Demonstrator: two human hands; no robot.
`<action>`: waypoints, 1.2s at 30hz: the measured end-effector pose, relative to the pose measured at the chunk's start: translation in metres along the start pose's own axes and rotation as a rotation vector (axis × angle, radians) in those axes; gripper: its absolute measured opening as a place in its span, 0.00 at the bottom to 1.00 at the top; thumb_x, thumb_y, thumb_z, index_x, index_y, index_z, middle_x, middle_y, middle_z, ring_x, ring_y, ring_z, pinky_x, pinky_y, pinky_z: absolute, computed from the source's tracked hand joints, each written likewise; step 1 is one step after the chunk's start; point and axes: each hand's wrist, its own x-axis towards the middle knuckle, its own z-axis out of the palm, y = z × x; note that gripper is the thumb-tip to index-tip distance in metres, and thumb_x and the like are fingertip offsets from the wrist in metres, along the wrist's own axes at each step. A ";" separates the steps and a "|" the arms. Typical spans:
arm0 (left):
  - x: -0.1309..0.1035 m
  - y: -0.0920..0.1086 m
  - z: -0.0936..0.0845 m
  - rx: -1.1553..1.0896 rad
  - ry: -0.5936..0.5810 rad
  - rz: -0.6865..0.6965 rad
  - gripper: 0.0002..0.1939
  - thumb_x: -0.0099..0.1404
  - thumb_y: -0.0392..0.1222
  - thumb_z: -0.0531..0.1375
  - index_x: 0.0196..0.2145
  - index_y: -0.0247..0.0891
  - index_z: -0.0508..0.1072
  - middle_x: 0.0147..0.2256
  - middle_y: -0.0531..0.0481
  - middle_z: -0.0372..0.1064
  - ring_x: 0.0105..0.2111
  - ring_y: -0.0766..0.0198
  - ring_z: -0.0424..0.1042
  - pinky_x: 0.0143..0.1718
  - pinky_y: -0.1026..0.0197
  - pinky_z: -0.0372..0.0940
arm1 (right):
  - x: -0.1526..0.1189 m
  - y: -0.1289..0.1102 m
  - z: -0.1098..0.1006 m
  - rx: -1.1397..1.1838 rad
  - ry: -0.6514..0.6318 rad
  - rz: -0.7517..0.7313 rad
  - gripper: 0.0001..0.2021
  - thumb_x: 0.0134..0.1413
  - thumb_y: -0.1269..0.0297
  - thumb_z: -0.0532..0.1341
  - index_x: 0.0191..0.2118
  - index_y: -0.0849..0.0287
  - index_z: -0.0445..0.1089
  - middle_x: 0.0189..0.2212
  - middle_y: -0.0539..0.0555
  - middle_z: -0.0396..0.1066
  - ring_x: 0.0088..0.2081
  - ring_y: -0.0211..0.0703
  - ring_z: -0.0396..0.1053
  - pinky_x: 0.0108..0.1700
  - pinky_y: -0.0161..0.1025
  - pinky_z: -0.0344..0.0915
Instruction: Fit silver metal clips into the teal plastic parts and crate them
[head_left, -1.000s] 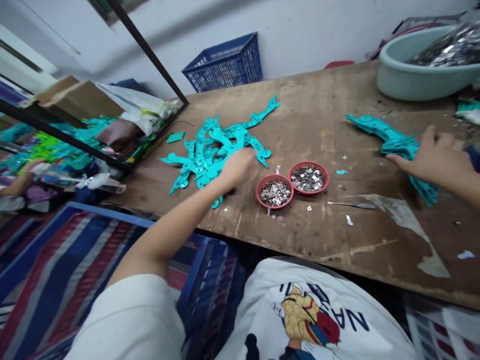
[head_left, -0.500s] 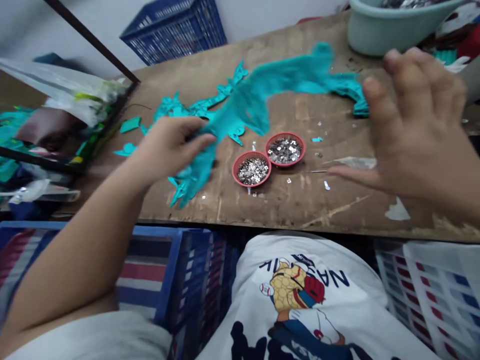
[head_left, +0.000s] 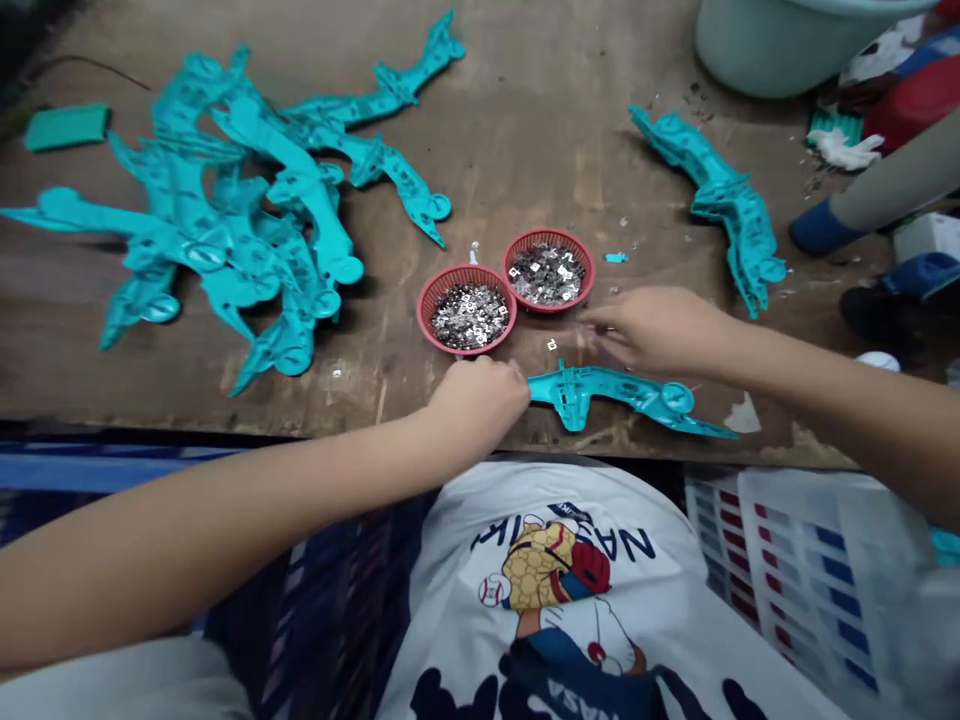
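Observation:
My left hand [head_left: 480, 405] is closed at the left end of a curved teal plastic part [head_left: 622, 390], which lies along the front of the table. The hand hides that end. My right hand [head_left: 660, 330] is just above the part, its fingertips together and low over the tabletop; what they hold, if anything, is too blurred to tell. Two red baskets, the left [head_left: 466, 310] and the right [head_left: 549, 270], stand beyond my hands, filled with small silvery metal pieces.
A pile of similar teal parts [head_left: 247, 200] spreads across the left of the table. Another teal part [head_left: 724, 200] lies at the right. A pale tub [head_left: 787, 50] stands at the back right, and a white crate [head_left: 795, 580] is below the table edge.
My left hand has come right and down to the table's front edge, where a teal part now lies. My right hand has moved left, from spread fingers to closed. The view has shifted.

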 end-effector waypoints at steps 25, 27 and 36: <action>0.007 -0.022 0.023 0.074 -0.093 0.346 0.39 0.84 0.24 0.57 0.86 0.40 0.78 0.93 0.40 0.55 0.74 0.37 0.84 0.52 0.50 0.86 | 0.133 0.029 -0.004 -0.059 0.172 -0.187 0.24 0.91 0.59 0.54 0.63 0.55 0.90 0.62 0.65 0.88 0.61 0.62 0.82 0.63 0.58 0.74; 0.010 -0.028 0.015 0.065 -0.067 0.357 0.32 0.84 0.24 0.59 0.76 0.38 0.87 0.86 0.36 0.72 0.67 0.42 0.87 0.51 0.53 0.82 | 0.102 0.030 -0.015 0.019 0.188 -0.214 0.20 0.91 0.56 0.57 0.60 0.51 0.89 0.58 0.62 0.89 0.54 0.56 0.83 0.58 0.53 0.75; 0.020 -0.040 0.012 0.099 0.162 0.406 0.15 0.81 0.29 0.66 0.54 0.41 0.92 0.51 0.40 0.88 0.52 0.49 0.85 0.53 0.55 0.79 | -0.016 0.047 0.025 0.179 -0.109 -0.496 0.23 0.94 0.64 0.49 0.56 0.58 0.85 0.47 0.61 0.84 0.44 0.49 0.79 0.46 0.46 0.69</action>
